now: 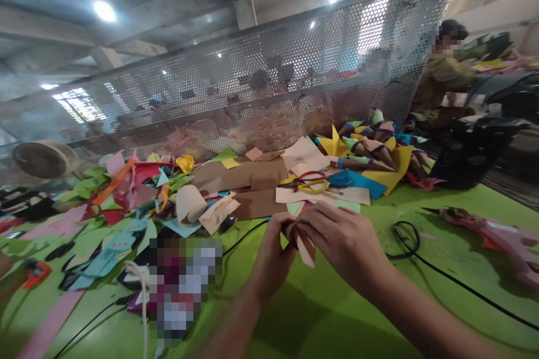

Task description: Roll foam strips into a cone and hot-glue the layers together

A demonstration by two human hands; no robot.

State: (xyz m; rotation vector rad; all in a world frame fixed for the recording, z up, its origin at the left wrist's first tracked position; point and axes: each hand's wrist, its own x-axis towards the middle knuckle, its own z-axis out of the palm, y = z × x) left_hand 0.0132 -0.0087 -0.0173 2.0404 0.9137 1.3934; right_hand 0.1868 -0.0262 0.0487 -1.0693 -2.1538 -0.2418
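left hand and right hand gripping folded paper, green table

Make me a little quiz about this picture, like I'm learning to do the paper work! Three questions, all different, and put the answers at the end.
1. Look at the left hand and the right hand. Which has hold of the paper piece?
A: left only
B: right only
C: both

2. True or false: in the picture, the pink tool lies farther right than both hands.

3. Fill in the colour: the top of the table is ____.

Key: 1. C, both. 2. True. 3. Green.
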